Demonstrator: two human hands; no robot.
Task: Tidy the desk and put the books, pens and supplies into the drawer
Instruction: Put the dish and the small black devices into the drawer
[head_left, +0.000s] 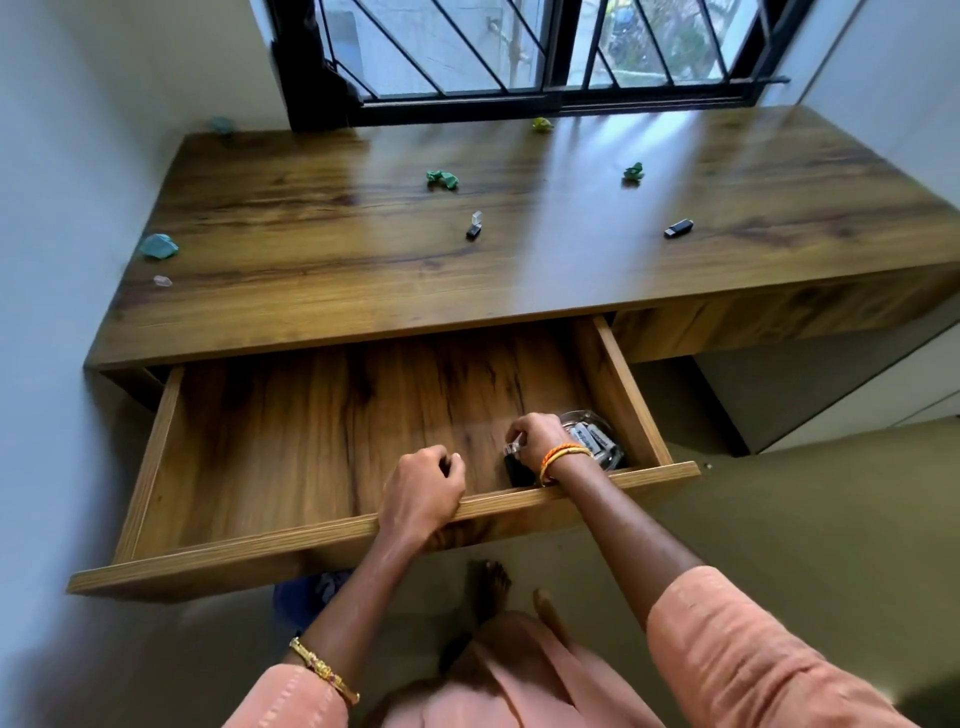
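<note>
**Drawer Open, Both Hands Inside; Small Items Still on Desk**

Head view. The wooden desk (519, 270) stands below a barred window (519, 47). Its drawer (311, 540) is pulled out, with a bare wood floor showing over most of its width.

The left hand (423, 491) rests over the drawer's front edge, wrist on the rim, fingers loosely curled; nothing is visible in its grip. A gold bangle (324, 670) sits on the left forearm.

The right hand (535, 439) reaches into the drawer's right front corner, fingers bent down and pinching a small black item with a clear cap (514, 462). Whether the item touches the drawer floor cannot be told. Orange thread bands (563, 457) circle the right wrist. Just beside this hand, against the drawer's right wall, sits a clear container (597, 441) holding several pale small pieces; their kind is too blurred to tell.

On the desktop: 2 crumpled green scraps (442, 179) (634, 173) at mid-depth, 1 yellow-green scrap (542, 124) near the window, 1 teal lump (159, 246) at the left edge, and another teal lump (222, 124) in the far left corner. A small black piece with a clear cap (474, 226) stands near centre; a black stick (678, 228) lies well to its right. A tiny clear piece (162, 281) lies at the front left.

Peach sleeves (727, 649) cover both upper arms.
</note>
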